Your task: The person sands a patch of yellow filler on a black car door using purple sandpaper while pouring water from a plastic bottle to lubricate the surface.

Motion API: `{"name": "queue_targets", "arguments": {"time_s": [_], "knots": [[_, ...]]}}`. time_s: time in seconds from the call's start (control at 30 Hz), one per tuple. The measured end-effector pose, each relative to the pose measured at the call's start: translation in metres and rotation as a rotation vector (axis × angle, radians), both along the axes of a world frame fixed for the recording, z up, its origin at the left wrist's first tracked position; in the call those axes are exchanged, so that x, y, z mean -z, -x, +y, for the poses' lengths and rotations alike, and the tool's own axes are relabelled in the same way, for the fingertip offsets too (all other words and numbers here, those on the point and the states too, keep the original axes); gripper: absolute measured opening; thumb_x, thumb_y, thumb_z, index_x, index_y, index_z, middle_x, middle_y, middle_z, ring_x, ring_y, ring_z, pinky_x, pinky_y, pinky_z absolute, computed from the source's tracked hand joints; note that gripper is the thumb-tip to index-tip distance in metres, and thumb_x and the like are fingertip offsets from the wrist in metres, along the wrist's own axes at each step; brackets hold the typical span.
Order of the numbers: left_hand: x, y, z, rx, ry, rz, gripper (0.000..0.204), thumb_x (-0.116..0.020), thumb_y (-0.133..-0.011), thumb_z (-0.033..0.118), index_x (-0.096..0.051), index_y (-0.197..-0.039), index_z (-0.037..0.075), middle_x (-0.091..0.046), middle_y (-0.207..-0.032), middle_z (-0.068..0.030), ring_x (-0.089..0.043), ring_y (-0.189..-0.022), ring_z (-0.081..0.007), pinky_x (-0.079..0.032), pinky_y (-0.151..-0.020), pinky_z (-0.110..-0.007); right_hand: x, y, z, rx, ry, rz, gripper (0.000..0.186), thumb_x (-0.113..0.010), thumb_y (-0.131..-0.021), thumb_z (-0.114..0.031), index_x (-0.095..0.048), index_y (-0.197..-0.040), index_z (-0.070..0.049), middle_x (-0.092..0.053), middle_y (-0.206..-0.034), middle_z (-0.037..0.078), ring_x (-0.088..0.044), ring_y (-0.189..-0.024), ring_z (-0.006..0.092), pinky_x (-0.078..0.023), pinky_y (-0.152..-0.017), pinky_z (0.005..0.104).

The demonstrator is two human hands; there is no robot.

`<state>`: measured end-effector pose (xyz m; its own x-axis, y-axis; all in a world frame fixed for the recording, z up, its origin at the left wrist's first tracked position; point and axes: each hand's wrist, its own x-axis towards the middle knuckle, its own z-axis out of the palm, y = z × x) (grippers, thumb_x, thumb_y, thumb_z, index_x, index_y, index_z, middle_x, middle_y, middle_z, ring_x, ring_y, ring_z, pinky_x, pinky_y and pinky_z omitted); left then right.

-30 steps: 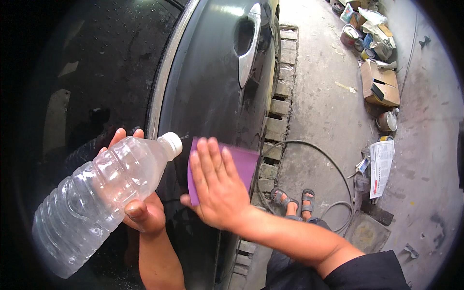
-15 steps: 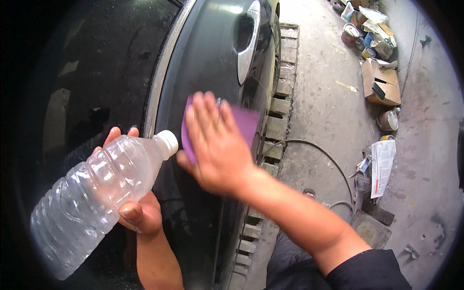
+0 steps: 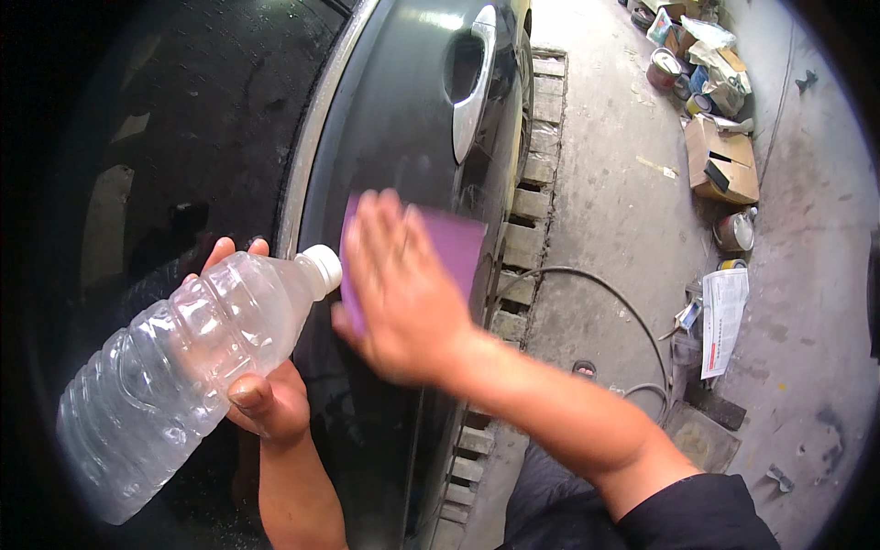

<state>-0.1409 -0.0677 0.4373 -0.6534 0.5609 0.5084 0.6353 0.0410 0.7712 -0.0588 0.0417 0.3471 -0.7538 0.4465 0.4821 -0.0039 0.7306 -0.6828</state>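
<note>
My left hand (image 3: 275, 403) is wrapped round a clear, ribbed plastic bottle (image 3: 160, 385), its thumb on the near side and fingertips showing at the far side. The bottle lies tilted, its white cap (image 3: 323, 271) pointing up and right. With fingers stretched out, my right hand (image 3: 403, 298) presses a purple sandpaper sheet (image 3: 452, 257) flat against the dark car door (image 3: 380, 137). The sheet's right part sticks out past the fingers; the rest is hidden under the hand. The hand is slightly blurred.
A silver door handle (image 3: 472, 101) sits just beyond the sheet. Dark window glass (image 3: 211, 119) fills the left. Below the car runs a slatted floor drain (image 3: 532, 202). A hose (image 3: 632, 307) curves across the concrete; a cardboard box (image 3: 724, 160), cans and a paper sheet (image 3: 724, 321) line the wall.
My right hand and the sandpaper sheet have slid a little toward me along the door. The left hand keeps its grip on the bottle almost unmoved.
</note>
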Motion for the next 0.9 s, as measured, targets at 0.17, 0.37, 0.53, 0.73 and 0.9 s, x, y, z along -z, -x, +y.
{"name": "queue_targets", "arguments": {"time_s": [0.17,0.37,0.53,0.73,0.9], "knots": [[-0.003,0.0,0.004,-0.001,-0.009,0.016,0.096,-0.051,-0.086,0.077,-0.03,-0.149,0.009,-0.042,-0.148,-0.0216,-0.05,-0.133,-0.0381,-0.047,-0.106,-0.051,0.011,-0.025,-0.016,-0.122,-0.074,0.017,0.077,-0.057,-0.09,-0.043,-0.041,-0.144,0.011,-0.032,-0.155,0.032,-0.025,-0.149,0.0434,-0.014,-0.122,0.0537],[0.005,0.003,0.0,-0.009,0.007,0.022,0.094,-0.05,-0.086,0.077,-0.03,-0.15,0.01,-0.042,-0.148,-0.0212,-0.05,-0.133,-0.0384,-0.048,-0.105,-0.051,0.007,-0.003,0.001,0.031,-0.029,-0.069,0.076,-0.052,-0.094,-0.045,-0.04,-0.144,0.011,-0.031,-0.155,0.032,-0.023,-0.149,0.0442,-0.013,-0.122,0.0538],[-0.003,0.002,0.0,0.008,0.028,0.059,0.094,-0.051,-0.086,0.077,-0.03,-0.15,0.011,-0.043,-0.147,-0.021,-0.05,-0.132,-0.038,-0.048,-0.105,-0.052,0.016,-0.032,-0.027,-0.098,-0.055,-0.088,0.085,-0.056,-0.09,-0.052,-0.036,-0.149,0.006,-0.027,-0.16,0.025,-0.019,-0.152,0.0386,-0.009,-0.123,0.0529],[0.009,0.005,0.002,0.044,-0.001,0.021,0.092,-0.052,-0.087,0.074,-0.029,-0.15,0.011,-0.041,-0.149,-0.0223,-0.049,-0.133,-0.0402,-0.044,-0.108,-0.054,0.01,-0.003,0.011,0.152,-0.077,-0.19,0.081,-0.048,-0.096,-0.052,-0.037,-0.146,0.01,-0.028,-0.157,0.03,-0.022,-0.15,0.0425,-0.014,-0.121,0.0554],[-0.002,0.004,-0.003,0.064,-0.019,0.078,0.092,-0.055,-0.09,0.068,-0.026,-0.151,0.005,-0.042,-0.145,-0.0277,-0.053,-0.128,-0.0406,-0.044,-0.108,-0.052,0.007,-0.032,-0.03,0.015,-0.029,-0.113,0.085,-0.056,-0.091,-0.053,-0.037,-0.147,0.008,-0.028,-0.158,0.028,-0.021,-0.151,0.0405,-0.01,-0.121,0.0565]]}}
